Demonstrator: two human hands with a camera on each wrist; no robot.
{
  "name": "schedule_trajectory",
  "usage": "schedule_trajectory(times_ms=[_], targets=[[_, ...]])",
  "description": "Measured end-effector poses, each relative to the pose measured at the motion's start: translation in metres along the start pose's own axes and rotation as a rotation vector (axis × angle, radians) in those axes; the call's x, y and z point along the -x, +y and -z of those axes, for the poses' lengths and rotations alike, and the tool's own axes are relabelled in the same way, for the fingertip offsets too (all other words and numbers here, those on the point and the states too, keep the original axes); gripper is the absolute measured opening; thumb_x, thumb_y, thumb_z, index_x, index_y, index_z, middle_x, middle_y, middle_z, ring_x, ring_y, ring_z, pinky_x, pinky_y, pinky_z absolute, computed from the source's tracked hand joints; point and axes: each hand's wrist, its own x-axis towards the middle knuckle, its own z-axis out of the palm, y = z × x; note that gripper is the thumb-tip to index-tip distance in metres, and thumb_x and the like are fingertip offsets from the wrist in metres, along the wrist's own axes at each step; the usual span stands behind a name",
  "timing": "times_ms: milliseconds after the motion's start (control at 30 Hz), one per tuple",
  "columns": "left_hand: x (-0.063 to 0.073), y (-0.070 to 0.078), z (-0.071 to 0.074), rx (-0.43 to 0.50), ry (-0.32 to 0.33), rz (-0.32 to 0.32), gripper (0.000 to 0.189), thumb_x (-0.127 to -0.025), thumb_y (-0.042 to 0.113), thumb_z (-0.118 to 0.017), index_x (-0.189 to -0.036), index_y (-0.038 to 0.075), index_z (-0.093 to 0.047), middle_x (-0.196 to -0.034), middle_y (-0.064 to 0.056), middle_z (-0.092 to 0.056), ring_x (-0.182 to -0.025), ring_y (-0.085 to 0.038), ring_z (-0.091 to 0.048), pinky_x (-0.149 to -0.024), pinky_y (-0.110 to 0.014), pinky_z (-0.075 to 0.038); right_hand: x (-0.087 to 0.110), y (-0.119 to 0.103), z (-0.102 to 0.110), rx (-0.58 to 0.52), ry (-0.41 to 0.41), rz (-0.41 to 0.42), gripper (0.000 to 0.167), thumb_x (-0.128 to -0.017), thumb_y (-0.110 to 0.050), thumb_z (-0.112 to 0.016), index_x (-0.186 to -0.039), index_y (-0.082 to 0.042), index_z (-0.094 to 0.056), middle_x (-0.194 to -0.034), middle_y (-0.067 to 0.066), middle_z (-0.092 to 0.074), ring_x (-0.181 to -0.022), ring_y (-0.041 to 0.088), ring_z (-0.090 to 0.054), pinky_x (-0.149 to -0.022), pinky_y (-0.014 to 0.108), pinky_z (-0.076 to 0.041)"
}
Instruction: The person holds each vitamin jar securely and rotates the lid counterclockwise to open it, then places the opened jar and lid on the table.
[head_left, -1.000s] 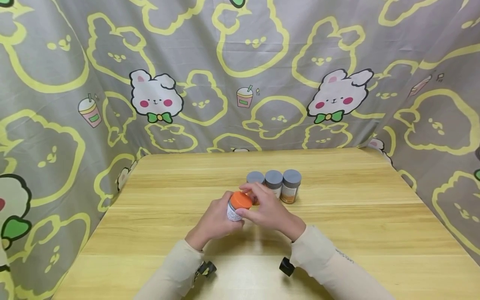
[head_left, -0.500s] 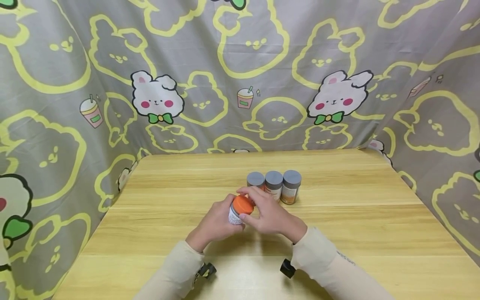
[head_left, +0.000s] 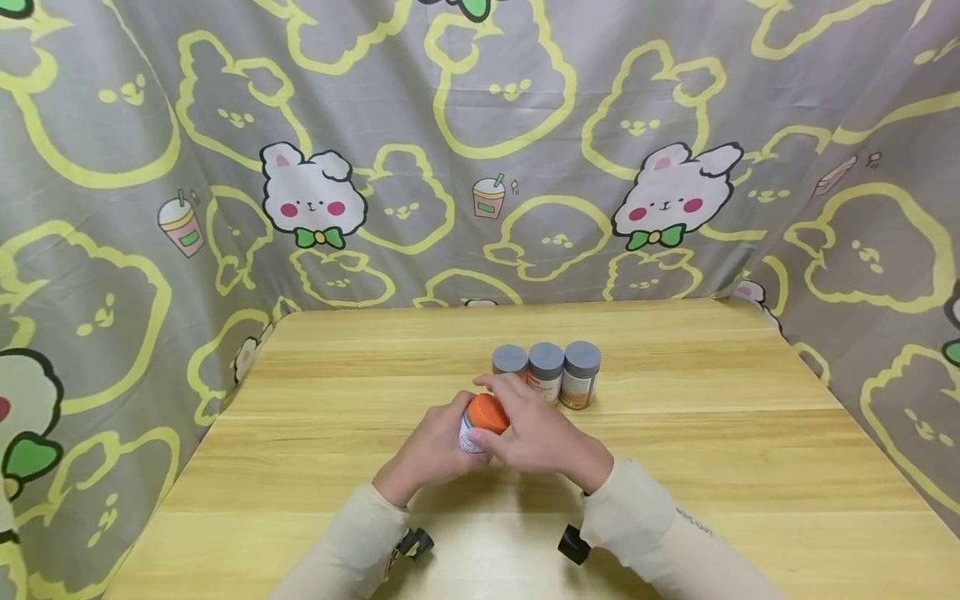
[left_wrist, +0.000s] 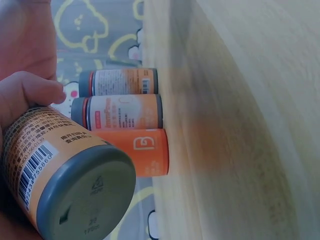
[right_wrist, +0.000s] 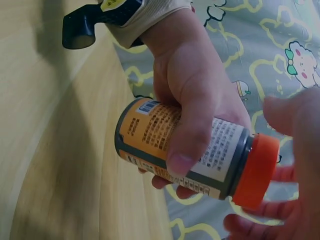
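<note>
My left hand [head_left: 431,442] grips a supplement bottle [right_wrist: 150,127] with an orange-and-white printed label, its thumb across the label in the right wrist view. The bottle leans toward my right hand, and its grey base [left_wrist: 90,200] faces the left wrist camera. At the top sits an orange cap [right_wrist: 257,170]. My right hand [head_left: 543,429] curls round this cap, thumb on the near side and fingers on the far side in the head view. Both hands hold the bottle above the wooden table [head_left: 337,375].
Just beyond the hands stand three grey-lidded bottles side by side: an orange one [left_wrist: 150,152], a white-and-orange one [left_wrist: 122,112] and another with a barcode [left_wrist: 120,82]. A patterned grey curtain [head_left: 420,275] hangs behind the table. Black wrist cameras [head_left: 574,544] are on both sleeves.
Both hands have come slightly nearer the body with the bottle. The right hand's fingers and thumb have shifted round the orange cap, covering more of it. The three standing bottles have stayed put.
</note>
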Motion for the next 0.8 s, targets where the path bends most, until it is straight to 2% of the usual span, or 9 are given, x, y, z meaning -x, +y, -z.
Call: schedule_trajectory(times_ms=[67, 133, 300, 367, 500, 600, 733, 800], targets=[[0.0001, 0.0006, 0.0003, 0.005, -0.006, -0.003, 0.056, -0.069, 0.017, -0.080, -0.117, 0.007, -0.052, -0.090, 0.003, -0.062, -0.071, -0.009, -0.059, -0.065, -0.026, -0.051, -0.0009, -0.0006, -0.0001, 0.004, 0.009, -0.005, 0.059, -0.089, -0.040, -0.068, -0.136, -0.010, -0.047, -0.117, 0.003, -0.055, -0.093, 0.014, -0.053, -0.073, 0.029, -0.049], [0.0004, 0.0006, 0.0001, 0.006, -0.014, -0.002, 0.056, -0.069, 0.017, -0.080, -0.116, 0.007, -0.051, -0.090, 0.002, -0.061, -0.071, -0.009, -0.058, -0.064, -0.025, -0.051, -0.0013, 0.0000, 0.0002, -0.007, 0.010, 0.016, 0.055, -0.088, -0.035, -0.069, -0.133, -0.010, -0.049, -0.114, 0.002, -0.055, -0.089, 0.013, -0.053, -0.071, 0.028, -0.049], [0.0020, -0.0011, -0.0002, -0.008, -0.003, -0.004, 0.055, -0.067, 0.017, -0.078, -0.113, 0.006, -0.051, -0.087, 0.002, -0.060, -0.070, -0.009, -0.057, -0.062, -0.025, -0.050, -0.0010, 0.0029, 0.0006, -0.037, -0.018, 0.105, 0.061, -0.080, -0.019, -0.069, -0.136, -0.010, -0.046, -0.130, 0.005, -0.050, -0.108, 0.016, -0.053, -0.087, 0.035, -0.049], [0.0018, -0.0012, -0.0001, -0.013, 0.006, -0.010, 0.054, -0.067, 0.017, -0.078, -0.113, 0.006, -0.051, -0.086, 0.002, -0.060, -0.070, -0.010, -0.058, -0.062, -0.025, -0.050, -0.0008, 0.0031, 0.0002, -0.023, -0.020, 0.094, 0.062, -0.081, -0.023, -0.069, -0.138, -0.012, -0.044, -0.132, 0.005, -0.048, -0.110, 0.016, -0.052, -0.088, 0.036, -0.049], [0.0009, -0.0003, 0.0002, -0.006, -0.002, -0.007, 0.054, -0.069, 0.017, -0.080, -0.114, 0.007, -0.051, -0.087, 0.003, -0.060, -0.070, -0.010, -0.058, -0.062, -0.025, -0.051, -0.0012, 0.0025, -0.0015, -0.005, 0.018, 0.027, 0.060, -0.087, -0.037, -0.070, -0.136, -0.011, -0.046, -0.124, 0.005, -0.053, -0.097, 0.014, -0.054, -0.077, 0.030, -0.050], [0.0008, 0.0006, 0.0006, -0.004, -0.013, 0.001, 0.055, -0.069, 0.016, -0.081, -0.114, 0.007, -0.051, -0.088, 0.003, -0.060, -0.070, -0.010, -0.058, -0.061, -0.025, -0.051, -0.0018, 0.0030, -0.0018, -0.015, 0.045, 0.028, 0.056, -0.087, -0.035, -0.071, -0.132, -0.009, -0.050, -0.117, 0.004, -0.057, -0.090, 0.013, -0.054, -0.072, 0.028, -0.050], [0.0016, -0.0002, 0.0006, -0.007, -0.014, 0.003, 0.056, -0.068, 0.016, -0.079, -0.115, 0.006, -0.051, -0.088, 0.002, -0.060, -0.071, -0.010, -0.058, -0.062, -0.025, -0.051, -0.0015, 0.0054, 0.0004, -0.034, 0.011, 0.105, 0.053, -0.084, -0.022, -0.068, -0.132, -0.009, -0.050, -0.124, 0.003, -0.054, -0.101, 0.013, -0.055, -0.083, 0.030, -0.050], [0.0019, -0.0008, 0.0004, -0.011, -0.010, 0.003, 0.055, -0.068, 0.017, -0.078, -0.115, 0.007, -0.051, -0.088, 0.002, -0.060, -0.072, -0.010, -0.058, -0.063, -0.025, -0.051, -0.0014, 0.0057, 0.0008, -0.033, -0.009, 0.121, 0.055, -0.084, -0.022, -0.067, -0.134, -0.009, -0.049, -0.128, 0.004, -0.052, -0.107, 0.014, -0.053, -0.086, 0.032, -0.049]])
